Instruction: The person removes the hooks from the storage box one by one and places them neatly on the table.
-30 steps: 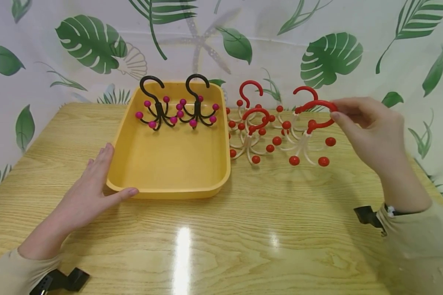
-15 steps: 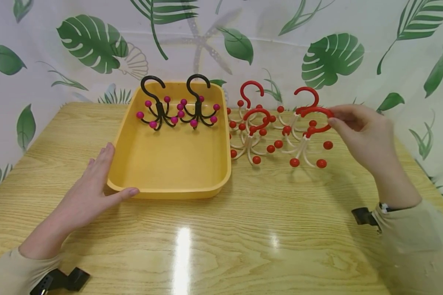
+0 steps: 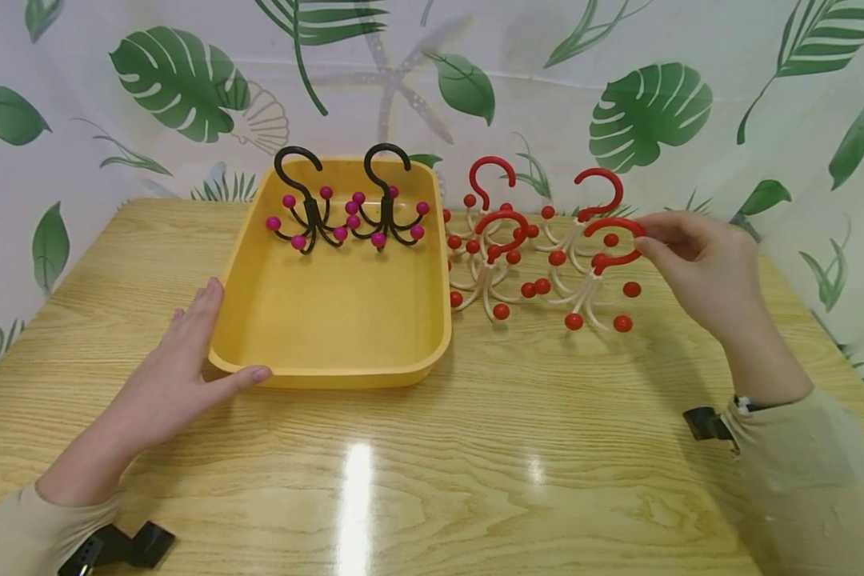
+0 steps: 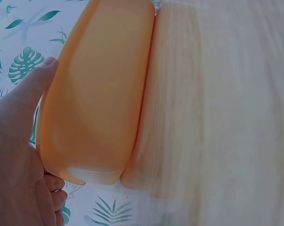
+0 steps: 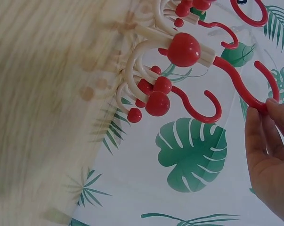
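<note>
In the head view my right hand pinches the curved top of a red-and-white multi-arm hook hanger, thumb against fingers. The hanger is upright at the table's right, its pale arms tipped with red balls. In the right wrist view the fingertips grip the bend of its red hook. My left hand rests at the near left corner of a yellow tray, fingers straight along the side and thumb along the front. Two black hook hangers, one left and one right, with pink balls stand in the tray's back half.
Three more red-and-white hangers stand right of the tray: a front one, a back left one and a back right one, arms close together. A leaf-patterned cloth hangs behind the wooden table.
My right hand has moved down and slightly left with the held hanger, closer beside the other red ones. The left hand and the tray have stayed in place.
</note>
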Motion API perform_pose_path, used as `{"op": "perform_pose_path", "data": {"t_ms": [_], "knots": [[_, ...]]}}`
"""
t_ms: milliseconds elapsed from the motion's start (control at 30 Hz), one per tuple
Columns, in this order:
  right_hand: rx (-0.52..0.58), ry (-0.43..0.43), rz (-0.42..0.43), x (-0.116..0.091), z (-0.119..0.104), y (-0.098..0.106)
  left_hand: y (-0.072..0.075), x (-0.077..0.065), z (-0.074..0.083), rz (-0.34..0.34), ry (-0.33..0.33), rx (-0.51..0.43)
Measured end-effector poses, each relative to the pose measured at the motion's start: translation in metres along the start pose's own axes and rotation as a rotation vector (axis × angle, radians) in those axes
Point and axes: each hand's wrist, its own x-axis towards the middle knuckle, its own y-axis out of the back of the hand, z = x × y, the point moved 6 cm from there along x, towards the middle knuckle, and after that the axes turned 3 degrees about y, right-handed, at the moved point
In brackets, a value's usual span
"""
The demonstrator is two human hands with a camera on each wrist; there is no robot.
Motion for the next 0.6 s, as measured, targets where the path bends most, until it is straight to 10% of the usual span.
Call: {"op": "perform_pose_path", "data": {"t_ms": [600], "knots": [[-0.017, -0.004, -0.032, -0.0036, 0.0048, -0.0049, 0.0004, -0.0001, 0.0006, 0.002, -0.006, 0.001]]}}
